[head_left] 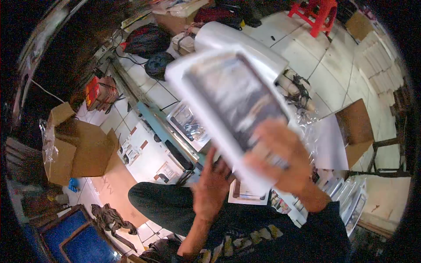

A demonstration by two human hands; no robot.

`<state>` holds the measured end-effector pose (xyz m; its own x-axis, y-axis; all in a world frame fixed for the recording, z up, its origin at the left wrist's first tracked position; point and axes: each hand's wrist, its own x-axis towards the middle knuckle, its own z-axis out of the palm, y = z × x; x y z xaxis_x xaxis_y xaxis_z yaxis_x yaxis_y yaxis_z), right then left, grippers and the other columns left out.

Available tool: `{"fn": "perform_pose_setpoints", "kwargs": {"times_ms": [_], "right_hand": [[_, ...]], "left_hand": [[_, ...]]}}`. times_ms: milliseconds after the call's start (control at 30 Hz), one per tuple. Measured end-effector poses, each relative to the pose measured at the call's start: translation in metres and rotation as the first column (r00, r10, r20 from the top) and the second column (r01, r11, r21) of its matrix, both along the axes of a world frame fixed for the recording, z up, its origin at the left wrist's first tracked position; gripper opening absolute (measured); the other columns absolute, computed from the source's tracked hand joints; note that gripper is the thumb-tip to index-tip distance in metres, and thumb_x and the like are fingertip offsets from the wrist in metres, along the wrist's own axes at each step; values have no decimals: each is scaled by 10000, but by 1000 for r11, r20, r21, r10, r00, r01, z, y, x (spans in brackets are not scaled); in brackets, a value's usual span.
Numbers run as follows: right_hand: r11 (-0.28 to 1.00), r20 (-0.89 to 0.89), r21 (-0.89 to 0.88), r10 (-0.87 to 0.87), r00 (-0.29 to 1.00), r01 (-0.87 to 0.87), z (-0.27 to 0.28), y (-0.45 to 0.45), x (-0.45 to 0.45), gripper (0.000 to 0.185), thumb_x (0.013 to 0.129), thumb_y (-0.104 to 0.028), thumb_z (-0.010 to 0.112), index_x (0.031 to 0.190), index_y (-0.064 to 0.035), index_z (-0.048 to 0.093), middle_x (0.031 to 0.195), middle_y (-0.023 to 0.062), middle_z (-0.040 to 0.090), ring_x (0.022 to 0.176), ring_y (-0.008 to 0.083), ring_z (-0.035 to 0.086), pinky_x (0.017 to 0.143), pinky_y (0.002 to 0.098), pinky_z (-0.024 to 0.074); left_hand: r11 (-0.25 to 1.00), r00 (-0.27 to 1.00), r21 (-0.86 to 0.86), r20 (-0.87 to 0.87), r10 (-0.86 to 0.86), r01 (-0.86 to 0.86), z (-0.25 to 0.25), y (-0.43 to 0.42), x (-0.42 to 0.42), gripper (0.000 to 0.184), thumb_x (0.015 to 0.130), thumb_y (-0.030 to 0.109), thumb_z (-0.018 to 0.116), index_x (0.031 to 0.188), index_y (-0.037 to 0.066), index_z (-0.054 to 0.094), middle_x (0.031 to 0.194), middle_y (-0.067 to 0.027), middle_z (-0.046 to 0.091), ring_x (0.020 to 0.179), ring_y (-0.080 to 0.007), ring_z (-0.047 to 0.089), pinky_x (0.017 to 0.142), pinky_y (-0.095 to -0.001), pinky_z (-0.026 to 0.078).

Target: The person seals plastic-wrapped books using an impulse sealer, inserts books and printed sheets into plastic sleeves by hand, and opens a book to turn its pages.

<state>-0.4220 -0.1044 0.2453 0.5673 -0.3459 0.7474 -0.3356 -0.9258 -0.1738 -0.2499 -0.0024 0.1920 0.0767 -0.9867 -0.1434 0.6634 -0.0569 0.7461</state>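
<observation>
A white-bordered flat item (219, 96) with a dark picture panel, blurred by motion, is raised in front of me at the centre. My right hand (280, 160) grips its lower right part, fingers over its face. Below its lower left edge is my left hand (210, 186), fingers apart, near the end of a long teal device (160, 127) on the floor. A smaller picture in plastic (189, 122) lies beside the device, partly behind the raised item. A small framed card (248, 196) lies between my hands.
An open cardboard box (83, 149) stands at the left, another (355, 127) at the right. A large plastic roll (237, 41) lies at the back. Printed sheets (147, 153) are left of the device. A red stool (313, 15) stands at the back right.
</observation>
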Motion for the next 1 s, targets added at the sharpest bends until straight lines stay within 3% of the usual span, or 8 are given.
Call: {"fn": "perform_pose_setpoints", "kwargs": {"times_ms": [33, 133, 167, 267, 367, 467, 733, 1000], "right_hand": [[985, -172, 169, 67, 983, -38, 5, 17, 6, 514, 735, -190, 712, 1239, -205, 609, 1348, 121, 517, 1240, 293, 488, 1011, 458, 417], [853, -394, 493, 395, 830, -172, -1, 27, 10, 792, 737, -270, 749, 1425, -121, 386, 1420, 181, 426, 1342, 328, 374, 1086, 445, 321], [858, -395, 481, 394, 830, -178, -5, 24, 9, 792, 737, -270, 749, 1425, -121, 386, 1420, 181, 426, 1342, 328, 374, 1086, 445, 321], [711, 97, 691, -266, 959, 127, -3, 2, 15, 821, 796, -275, 746, 1423, 23, 308, 1394, 264, 414, 1329, 315, 388, 1094, 381, 302], [199, 277, 947, -110, 955, -251, 1, -24, 26, 596, 906, -272, 649, 1356, 46, 421, 1185, 156, 609, 1005, 181, 596, 903, 314, 467], [-35, 464, 878, -174, 868, -476, 5, -22, 51, 442, 928, -227, 618, 1264, 47, 534, 1024, 101, 670, 888, 113, 603, 811, 273, 491], [-183, 768, 591, -172, 617, -786, -27, -27, 114, 339, 887, -142, 620, 1164, 49, 590, 1041, 102, 674, 885, 156, 663, 809, 303, 531], [-39, 577, 795, -257, 775, -605, -40, -13, 125, 368, 873, -141, 641, 1176, 59, 583, 1020, 112, 679, 868, 161, 652, 782, 290, 514]], "left_hand": [[985, 953, -172, -303, -23, -31, 3, -7, 10, 854, 917, 656, 341, 1474, 25, 195, 1456, -174, 335, 1298, -317, 384, 1094, -457, 295], [916, 912, 154, 249, 327, -370, -14, -29, 22, 681, 919, 527, 501, 1366, 27, 382, 1295, -135, 521, 1158, -294, 531, 1010, -444, 420], [920, 926, 113, 68, 371, -376, -28, -32, 28, 503, 925, 358, 580, 1296, 43, 451, 1220, -109, 566, 1090, -247, 569, 952, -419, 468], [944, 946, 67, 21, 323, -324, -35, -40, 42, 477, 949, 370, 531, 1292, 46, 460, 1223, -106, 566, 1089, -249, 569, 941, -409, 470], [960, 957, 26, 93, 276, -280, -17, -54, 55, 486, 974, 397, 474, 1302, 39, 456, 1230, -100, 566, 1097, -232, 563, 950, -375, 457], [913, 866, -32, 304, 397, -407, -15, -76, 73, 516, 996, 414, 415, 1336, 26, 435, 1265, -92, 546, 1128, -214, 544, 983, -343, 424], [918, 928, -140, -58, 367, -372, 7, -89, 98, 596, 1005, 471, 349, 1367, 3, 418, 1291, -94, 530, 1147, -168, 518, 961, -324, 435], [981, 984, -97, 42, 176, -171, -59, -51, 123, 609, 997, 477, 358, 1374, 2, 413, 1324, -107, 516, 1161, -211, 526, 966, -373, 444]]}}
